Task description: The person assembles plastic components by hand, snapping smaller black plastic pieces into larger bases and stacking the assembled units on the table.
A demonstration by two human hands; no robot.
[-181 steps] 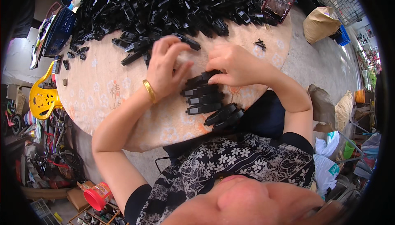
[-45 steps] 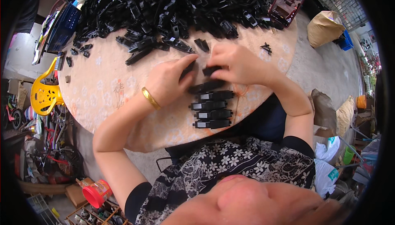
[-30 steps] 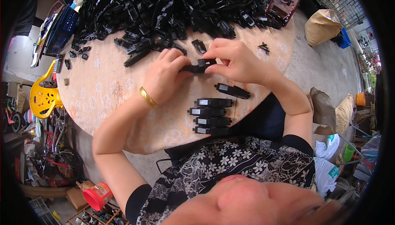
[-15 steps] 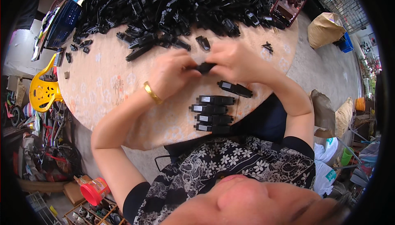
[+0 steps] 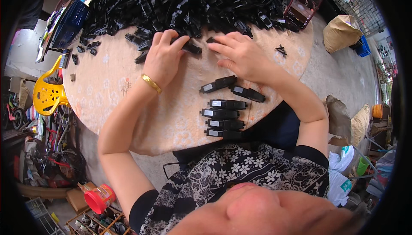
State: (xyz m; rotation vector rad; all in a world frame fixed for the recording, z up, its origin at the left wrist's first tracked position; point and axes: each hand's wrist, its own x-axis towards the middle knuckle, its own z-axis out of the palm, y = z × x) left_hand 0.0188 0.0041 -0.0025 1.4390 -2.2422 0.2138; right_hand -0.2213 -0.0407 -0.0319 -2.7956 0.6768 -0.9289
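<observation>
My left hand [image 5: 164, 55], with a gold bangle at its wrist, reaches over black plastic parts at the near edge of the pile. Its fingers are apart, beside a long black plastic part [image 5: 194, 48]. My right hand [image 5: 240, 57] lies low with fingers stretched out, their tips at a small black plastic piece [image 5: 211, 40]. Nearer me, a black plastic cartridge-like part [image 5: 219, 84] rests at a slant, and another [image 5: 248, 93] lies next to it. Below them is a stacked row of several similar parts [image 5: 223, 114] with pale labels.
A large heap of black plastic parts [image 5: 184, 5] covers the table's far side. A phone [image 5: 304, 4] leans at the far right. Small black pieces [image 5: 281, 50] lie on the patterned tablecloth [image 5: 107, 84]. A yellow chair [image 5: 48, 93] stands left of the table.
The part that was between my hands now lies on the cloth above the row. Both hands have moved apart and away from me, toward the pile, and their fingers have spread.
</observation>
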